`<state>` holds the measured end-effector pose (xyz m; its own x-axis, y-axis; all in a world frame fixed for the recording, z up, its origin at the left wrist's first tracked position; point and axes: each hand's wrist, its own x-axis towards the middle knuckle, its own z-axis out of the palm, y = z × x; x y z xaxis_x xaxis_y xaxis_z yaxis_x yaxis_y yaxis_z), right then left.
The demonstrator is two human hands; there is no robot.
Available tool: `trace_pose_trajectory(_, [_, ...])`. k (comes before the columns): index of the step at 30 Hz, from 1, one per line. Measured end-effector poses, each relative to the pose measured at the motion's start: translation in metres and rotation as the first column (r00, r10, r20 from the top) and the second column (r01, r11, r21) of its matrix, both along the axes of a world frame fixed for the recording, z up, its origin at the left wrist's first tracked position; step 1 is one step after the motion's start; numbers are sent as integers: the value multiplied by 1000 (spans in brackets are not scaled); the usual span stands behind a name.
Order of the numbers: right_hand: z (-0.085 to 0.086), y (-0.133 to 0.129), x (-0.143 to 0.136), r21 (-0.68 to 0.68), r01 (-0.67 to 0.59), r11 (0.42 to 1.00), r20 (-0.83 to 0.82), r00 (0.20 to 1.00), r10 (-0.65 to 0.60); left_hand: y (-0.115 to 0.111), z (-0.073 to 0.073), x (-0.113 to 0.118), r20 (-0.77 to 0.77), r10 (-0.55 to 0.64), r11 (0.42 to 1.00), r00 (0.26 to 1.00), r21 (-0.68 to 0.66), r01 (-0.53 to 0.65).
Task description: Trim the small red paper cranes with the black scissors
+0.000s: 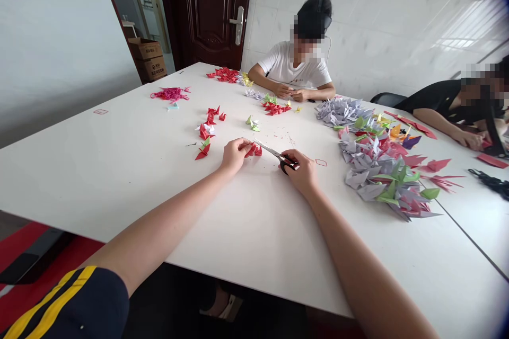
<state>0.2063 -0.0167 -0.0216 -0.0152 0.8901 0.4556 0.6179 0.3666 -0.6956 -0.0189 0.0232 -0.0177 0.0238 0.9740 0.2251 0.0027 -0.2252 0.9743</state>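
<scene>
Between the fingertips of my left hand (236, 153) is a small red paper crane (251, 150); part of it is hidden by the fingers. My right hand (305, 170) is closed around the black handles of a pair of scissors (274, 152). The blades point left, with their tips just above the red paper. A green-and-white paper crane (252, 123) lies a little beyond my hands. To the left, a row of red, white and green paper cranes (207, 131) runs away from me.
A big heap of grey, pink and green paper cranes (369, 159) covers the table's right side. Pink string (170, 94) lies at the far left. Smaller crane piles (225, 74) sit at the far edge. One person (296, 69) sits opposite, another (437, 98) at right.
</scene>
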Motion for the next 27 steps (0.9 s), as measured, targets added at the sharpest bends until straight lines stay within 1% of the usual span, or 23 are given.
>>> trace_pose_trajectory(4, [0, 1, 1, -10, 1, 1000, -6, 1000, -1, 3, -2, -1, 29, 25, 999, 999, -32, -24])
trace_pose_trajectory(7, [0, 1, 2, -22, -4, 1000, -5, 1000, 4, 5, -4, -2, 1, 36, 999, 999, -35, -36])
trace_pose_trajectory(13, [-3, 2, 1, -20, -2, 1000, 3, 1000, 2, 5, -5, -1, -47, 18, 999, 999, -38, -19])
trace_pose_trajectory(16, [-2, 1, -1, -20, -4, 1000, 3, 1000, 4, 4, -3, 0, -25, 21, 998, 999, -52, -22])
trace_pose_trajectory(22, [0, -1, -2, -9, -1, 1000, -5, 1000, 0, 3, -2, -1, 8, 67, 997, 998, -48, -67])
trace_pose_trajectory(27, [1, -1, -1, -16, -33, 999, 9, 999, 33, 3, -2, -2, 19, 82, 996, 996, -49, -81])
